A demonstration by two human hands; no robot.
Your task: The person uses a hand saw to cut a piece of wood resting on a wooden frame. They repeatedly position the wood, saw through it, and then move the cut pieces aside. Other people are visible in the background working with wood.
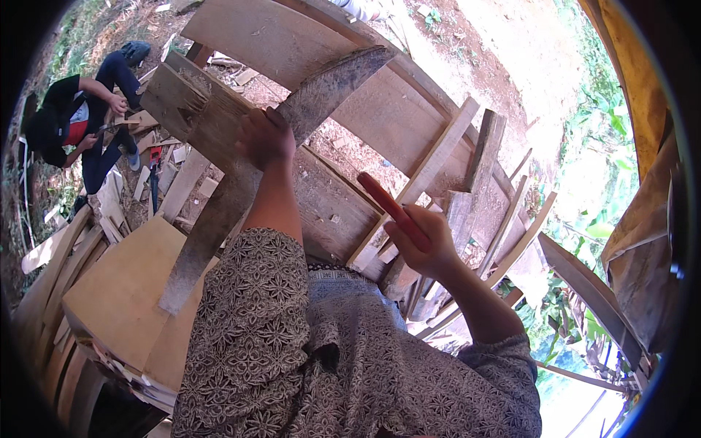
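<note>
My left hand (pixel 264 139) is closed round the middle of a long, curved, greyish wooden board (pixel 328 87). The board slants from the upper middle down to the lower left, and its upper end is dark and rough-edged. My left forearm covers part of it. To the right, my right hand (pixel 425 237) is closed round a slim red stick-like thing (pixel 387 203); its far end points up and left, away from the board. I cannot tell its exact kind. Beneath my hands is a rough bench of wide planks (pixel 277 40), with a thick, chipped wooden block (pixel 186 102) near my left hand.
A seated person (pixel 87 120) works on a piece of wood at the upper left. Near them lies a red-handled tool (pixel 155 157). Pale sheets of wood (pixel 124 292) are stacked at the lower left. Several wood strips (pixel 504 226) lie at the right, and a brown tarp (pixel 642 241) hangs beyond.
</note>
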